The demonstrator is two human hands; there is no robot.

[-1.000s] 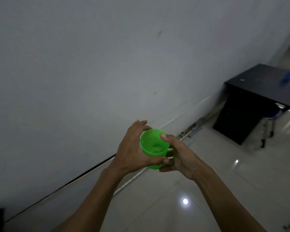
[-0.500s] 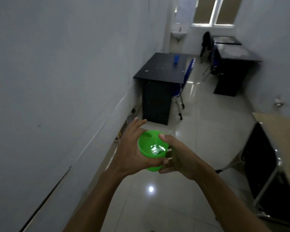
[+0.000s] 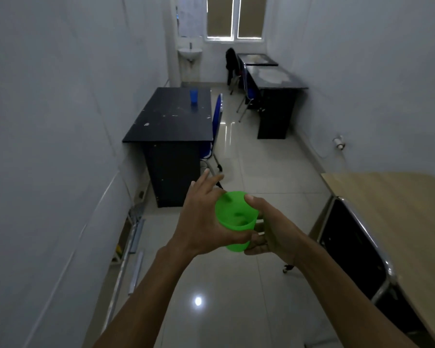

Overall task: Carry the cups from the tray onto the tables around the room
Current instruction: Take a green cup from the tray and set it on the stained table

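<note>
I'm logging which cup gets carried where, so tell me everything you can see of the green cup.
The green cup is a bright, translucent-looking plastic tumbler with no lid, and it looks empty. It is held roughly upright in mid-air above the tiled floor, its mouth tipped slightly toward the camera. The left hand wraps its left side, thumb across the lower wall; the right hand grips the right side, thumb on the rim.

Green cup (image 3: pixel 236 218) smooth translucent plastic; floor (image 3: pixel 251 172) glossy tile; near table (image 3: pixel 397 209) matt pale wood, chrome frame.
</note>
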